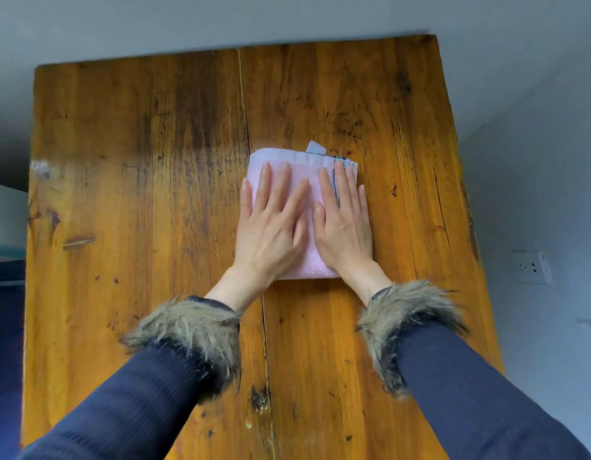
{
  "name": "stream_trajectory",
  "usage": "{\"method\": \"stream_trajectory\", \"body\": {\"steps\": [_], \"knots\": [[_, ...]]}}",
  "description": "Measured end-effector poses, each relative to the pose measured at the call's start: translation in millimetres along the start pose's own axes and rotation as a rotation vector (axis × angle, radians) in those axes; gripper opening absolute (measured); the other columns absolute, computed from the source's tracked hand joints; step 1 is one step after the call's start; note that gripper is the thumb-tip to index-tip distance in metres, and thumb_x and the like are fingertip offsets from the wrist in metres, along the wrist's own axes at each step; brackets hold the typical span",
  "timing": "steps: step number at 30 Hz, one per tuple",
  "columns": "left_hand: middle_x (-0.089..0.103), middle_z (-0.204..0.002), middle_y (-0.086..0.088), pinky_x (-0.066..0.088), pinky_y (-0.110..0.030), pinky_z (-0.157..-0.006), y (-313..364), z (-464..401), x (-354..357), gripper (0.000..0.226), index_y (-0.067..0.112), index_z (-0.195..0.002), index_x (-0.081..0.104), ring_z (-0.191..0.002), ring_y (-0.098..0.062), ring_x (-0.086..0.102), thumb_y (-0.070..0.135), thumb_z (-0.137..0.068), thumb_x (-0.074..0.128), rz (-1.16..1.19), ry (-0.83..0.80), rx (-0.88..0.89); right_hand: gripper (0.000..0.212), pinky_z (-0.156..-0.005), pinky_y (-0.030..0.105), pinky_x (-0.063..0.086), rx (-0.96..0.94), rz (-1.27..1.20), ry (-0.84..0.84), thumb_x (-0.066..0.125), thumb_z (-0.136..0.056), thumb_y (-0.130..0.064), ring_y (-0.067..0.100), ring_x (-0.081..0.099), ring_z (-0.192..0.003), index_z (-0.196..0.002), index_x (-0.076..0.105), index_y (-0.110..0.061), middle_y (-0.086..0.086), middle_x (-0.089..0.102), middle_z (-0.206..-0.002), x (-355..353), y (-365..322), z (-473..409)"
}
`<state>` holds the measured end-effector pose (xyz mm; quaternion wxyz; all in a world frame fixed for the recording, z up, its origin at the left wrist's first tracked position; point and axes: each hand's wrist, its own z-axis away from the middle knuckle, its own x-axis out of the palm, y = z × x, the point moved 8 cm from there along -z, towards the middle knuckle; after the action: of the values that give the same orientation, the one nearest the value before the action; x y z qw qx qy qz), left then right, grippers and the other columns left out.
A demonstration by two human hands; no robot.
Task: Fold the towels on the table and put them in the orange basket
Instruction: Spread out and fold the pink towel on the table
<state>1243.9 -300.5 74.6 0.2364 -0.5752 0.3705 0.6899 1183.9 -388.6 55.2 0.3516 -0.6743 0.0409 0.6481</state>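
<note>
I see my left hand [271, 224] lying flat on the folded pink towel [304, 167], fingers [263, 180] straight and spread wide, holding nothing; my right hand [345, 224] lies flat just beside it, fingers likewise straight; the towel sits mid-counter [138, 161]; a white tag [315, 148] pokes from its far edge, its writing unreadable.

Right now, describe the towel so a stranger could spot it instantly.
On the wooden table, look just right of the lengthwise crack. The pink towel lies folded there, pressed flat under the left hand and right hand. A white tag pokes from its far edge.
</note>
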Motion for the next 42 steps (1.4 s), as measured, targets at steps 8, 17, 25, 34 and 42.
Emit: {"method": "stream_trajectory", "body": {"steps": [8, 17, 25, 34, 42], "knots": [[0.007, -0.158, -0.006, 0.000, -0.056, -0.114, -10, -17, 14, 0.053, 0.025, -0.148, 0.020, -0.146, -0.026, -0.002, 0.041, -0.098, 0.024, -0.021, -0.054, -0.001, 0.054, -0.116, 0.039, -0.010, 0.009, -0.037, -0.016, 0.027, -0.100, -0.029, 0.012, -0.009, -0.144, -0.148, 0.004, -0.026, 0.000, -0.001, -0.158, 5, 6, -2], [0.038, -0.143, -0.018, 0.023, -0.036, -0.112, -45, 17, -21, 0.048, 0.006, -0.138, 0.041, -0.134, -0.032, 0.032, 0.028, -0.096, 0.047, 0.526, 0.159, -0.290, 0.052, -0.109, 0.041, 0.031, 0.197, -0.342, 0.133, 0.055, -0.091, -0.022, 0.024, 0.037, -0.130, -0.140, 0.039, -0.011, 0.009, 0.037, -0.143, -33, 19, 29], [0.057, -0.096, 0.008, 0.044, -0.025, -0.072, -79, 34, 4, 0.060, 0.016, -0.130, 0.043, -0.087, -0.008, 0.056, 0.046, -0.082, 0.064, 0.861, -0.086, -0.663, 0.044, -0.093, 0.049, 0.046, 0.714, -0.568, -0.135, 0.057, -0.087, -0.041, 0.025, 0.060, -0.102, -0.117, 0.055, -0.010, 0.005, 0.063, -0.109, -16, 51, 26], [0.060, -0.103, 0.003, 0.046, -0.020, -0.061, -72, 65, 14, 0.048, 0.014, -0.121, 0.047, -0.087, -0.010, 0.062, 0.030, -0.082, 0.069, 1.135, -0.202, -0.766, 0.012, -0.069, 0.031, 0.053, 0.631, -0.728, -0.345, 0.057, -0.088, -0.015, 0.013, 0.061, -0.070, -0.076, 0.057, -0.017, 0.000, 0.063, -0.079, -9, 39, 29], [0.062, -0.111, -0.003, 0.057, -0.038, -0.078, -90, 177, -27, 0.042, 0.024, -0.120, 0.051, -0.097, -0.014, 0.065, 0.026, -0.082, 0.070, 1.387, -0.142, -0.898, 0.007, -0.066, 0.024, 0.050, 0.356, -0.631, -0.592, 0.060, -0.089, -0.028, 0.007, 0.061, -0.084, -0.091, 0.057, -0.021, -0.006, 0.063, -0.095, -22, -38, 69]]}}
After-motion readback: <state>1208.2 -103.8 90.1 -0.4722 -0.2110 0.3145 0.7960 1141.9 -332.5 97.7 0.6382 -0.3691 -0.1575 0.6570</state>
